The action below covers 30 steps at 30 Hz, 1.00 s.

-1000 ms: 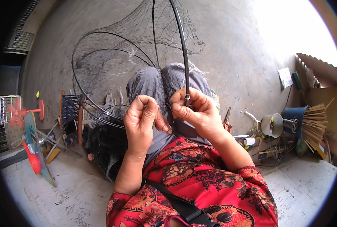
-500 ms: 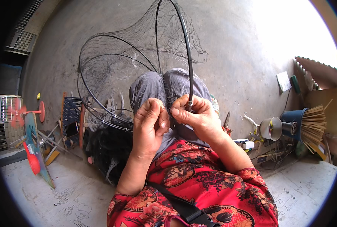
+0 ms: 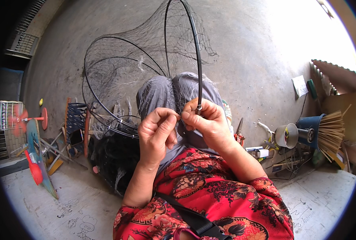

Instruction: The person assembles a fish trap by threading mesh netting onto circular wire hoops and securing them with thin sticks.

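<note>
A black hoop (image 3: 196, 42) rises from my right hand (image 3: 207, 123), its lower end held between the fingers. Thin dark netting (image 3: 126, 50) hangs from this hoop and spreads left over further hoops (image 3: 90, 86). My left hand (image 3: 158, 129) is closed in a pinch close to the right fingertips. Whatever lies between the left thumb and forefinger is too fine to make out. Both hands are above my grey-trousered knees (image 3: 158, 94), with strands of net across them. Bunched black netting (image 3: 114, 160) sits low beside my left leg.
On the right are scissors (image 3: 239, 130) with red handles, a pale pot (image 3: 286, 136) and a blue bucket (image 3: 309, 130) of thin wooden sticks (image 3: 330, 132). At left stand a woven-seat stool (image 3: 76, 120) and a board (image 3: 34, 148) with a red scoop-like piece (image 3: 34, 170).
The left hand has turned slightly, its thumb and forefinger now pinched next to the right fingertips. The right hand and hoop end have shifted slightly left.
</note>
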{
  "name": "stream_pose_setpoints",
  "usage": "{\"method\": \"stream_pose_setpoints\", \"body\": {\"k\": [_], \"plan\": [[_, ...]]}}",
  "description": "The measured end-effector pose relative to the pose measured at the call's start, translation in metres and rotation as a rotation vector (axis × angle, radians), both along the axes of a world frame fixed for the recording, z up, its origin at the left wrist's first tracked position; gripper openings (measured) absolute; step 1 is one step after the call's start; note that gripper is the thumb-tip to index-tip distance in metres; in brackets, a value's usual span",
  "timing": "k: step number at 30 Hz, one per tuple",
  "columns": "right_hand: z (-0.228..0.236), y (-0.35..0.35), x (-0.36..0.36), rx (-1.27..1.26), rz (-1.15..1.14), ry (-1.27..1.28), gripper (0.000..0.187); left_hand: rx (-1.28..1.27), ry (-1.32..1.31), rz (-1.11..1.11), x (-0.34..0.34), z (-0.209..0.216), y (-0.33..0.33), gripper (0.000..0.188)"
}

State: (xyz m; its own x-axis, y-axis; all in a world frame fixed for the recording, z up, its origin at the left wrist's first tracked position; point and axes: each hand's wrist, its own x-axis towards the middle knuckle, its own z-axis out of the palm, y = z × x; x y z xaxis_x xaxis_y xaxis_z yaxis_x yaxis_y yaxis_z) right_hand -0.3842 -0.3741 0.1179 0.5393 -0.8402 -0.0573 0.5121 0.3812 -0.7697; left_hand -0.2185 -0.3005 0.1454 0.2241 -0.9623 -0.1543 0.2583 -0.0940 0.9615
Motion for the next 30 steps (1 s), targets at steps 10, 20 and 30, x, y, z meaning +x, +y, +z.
{"method": "stream_pose_setpoints", "body": {"k": [10,20,30], "plan": [[-0.005,-0.009,-0.015,-0.166,0.026,0.213,0.011,-0.094,0.071,-0.060,0.004,-0.002,-0.013,0.016],[-0.133,-0.098,-0.267,-0.424,-0.813,1.182,0.057,-0.104,0.365,-0.235,0.021,0.007,-0.011,0.022],[-0.182,-0.111,-0.561,-0.063,-1.036,2.004,0.050,-0.122,0.356,-0.180,0.022,0.002,-0.014,0.026]]}}
